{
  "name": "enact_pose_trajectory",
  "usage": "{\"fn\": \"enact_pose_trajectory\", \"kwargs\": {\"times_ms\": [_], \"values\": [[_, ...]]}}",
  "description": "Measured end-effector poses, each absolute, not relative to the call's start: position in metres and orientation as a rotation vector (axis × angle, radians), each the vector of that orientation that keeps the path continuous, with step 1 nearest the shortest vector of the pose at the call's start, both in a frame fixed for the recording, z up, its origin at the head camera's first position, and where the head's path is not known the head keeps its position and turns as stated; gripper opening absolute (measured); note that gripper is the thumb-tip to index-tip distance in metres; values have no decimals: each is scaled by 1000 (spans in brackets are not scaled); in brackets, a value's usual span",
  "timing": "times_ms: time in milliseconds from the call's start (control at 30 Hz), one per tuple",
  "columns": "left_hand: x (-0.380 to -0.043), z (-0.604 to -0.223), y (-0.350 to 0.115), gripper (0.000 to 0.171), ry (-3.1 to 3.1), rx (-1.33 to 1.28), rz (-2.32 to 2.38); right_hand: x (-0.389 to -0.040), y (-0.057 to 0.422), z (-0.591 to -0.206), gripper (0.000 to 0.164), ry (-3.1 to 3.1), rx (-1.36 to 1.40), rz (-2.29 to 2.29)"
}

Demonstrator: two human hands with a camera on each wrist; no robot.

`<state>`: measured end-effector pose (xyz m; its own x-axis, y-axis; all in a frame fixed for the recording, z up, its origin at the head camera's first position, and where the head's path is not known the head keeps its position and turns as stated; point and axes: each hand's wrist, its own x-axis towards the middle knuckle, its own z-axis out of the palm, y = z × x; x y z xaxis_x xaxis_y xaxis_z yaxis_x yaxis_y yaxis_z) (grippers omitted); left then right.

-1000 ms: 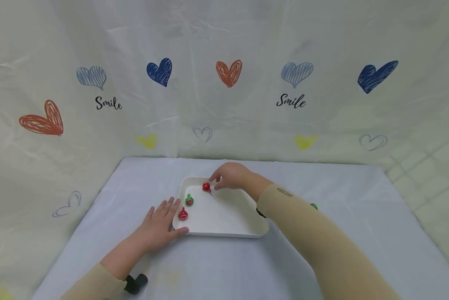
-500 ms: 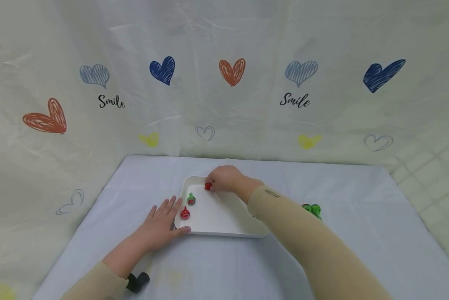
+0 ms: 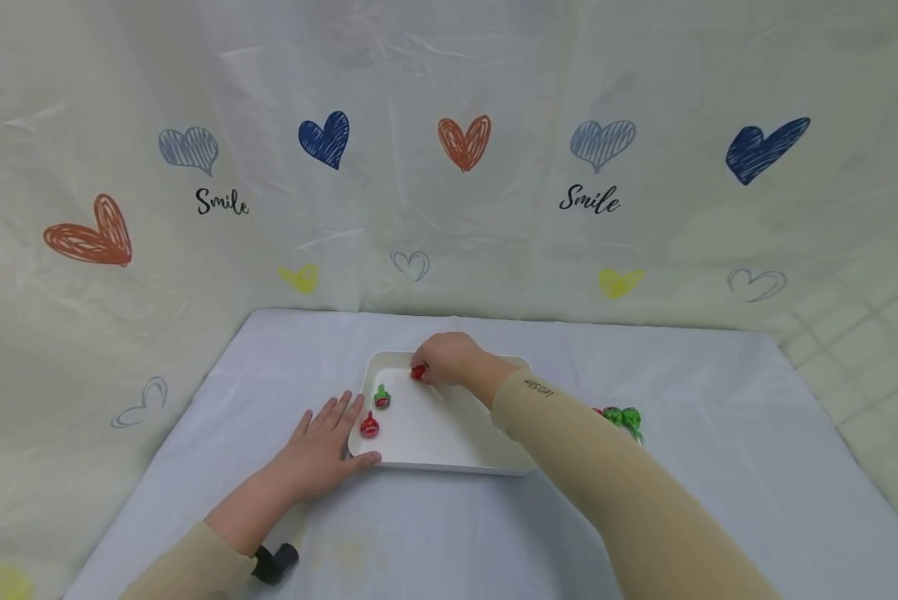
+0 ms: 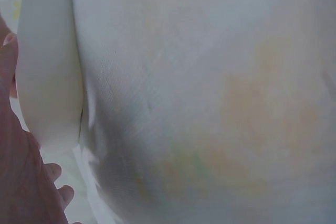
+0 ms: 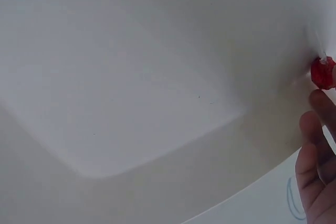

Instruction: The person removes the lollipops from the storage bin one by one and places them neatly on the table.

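Note:
A white tray (image 3: pixel 449 433) lies on the table. At its back left, the thumb and fingers of my right hand (image 3: pixel 452 358) pinch a red-wrapped lollipop (image 3: pixel 418 372); in the right wrist view the wrapped head of that lollipop (image 5: pixel 322 73) shows by the tray wall. Spread out flat, my left hand (image 3: pixel 317 458) rests at the tray's left side, its thumb on the near corner. A green and red lollipop (image 3: pixel 383 397) and another red lollipop (image 3: pixel 369 426) lie inside along the left edge. The left wrist view has the tray's outer wall (image 4: pixel 52 77) beside the fingers.
Right of the tray, several green-wrapped lollipops (image 3: pixel 624 417) and a bit of red lie partly behind the right sleeve (image 3: pixel 591 450). A black wrist device (image 3: pixel 276 565) sits at the left cuff. A curtain printed with hearts (image 3: pixel 464 143) hangs behind the table.
My right hand has come down onto the red lollipop at the back left and closed its fingers on it. The head view has shifted slightly. My left hand stays at the tray.

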<state>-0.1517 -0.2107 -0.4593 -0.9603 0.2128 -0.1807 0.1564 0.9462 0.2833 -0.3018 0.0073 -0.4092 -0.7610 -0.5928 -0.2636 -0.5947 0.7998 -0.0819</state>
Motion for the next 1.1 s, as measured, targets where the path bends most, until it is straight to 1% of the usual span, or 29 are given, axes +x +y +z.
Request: {"fn": "enact_pose_trajectory", "kwargs": {"times_ms": [233,533,833,1100], "values": [[-152,-460,-211,108,2887,266,388,-300,18,-406,21,2686,-955,4],[-153,-459,-210,110,2885,260,370,-296,37,-401,16,2608,-1033,7],[-153,-460,-210,110,2888,264,368,-287,55,-397,18,2589,-1102,-43],[-153,-460,-210,109,2885,263,385,-288,63,-400,22,2614,-1063,-80]]}}
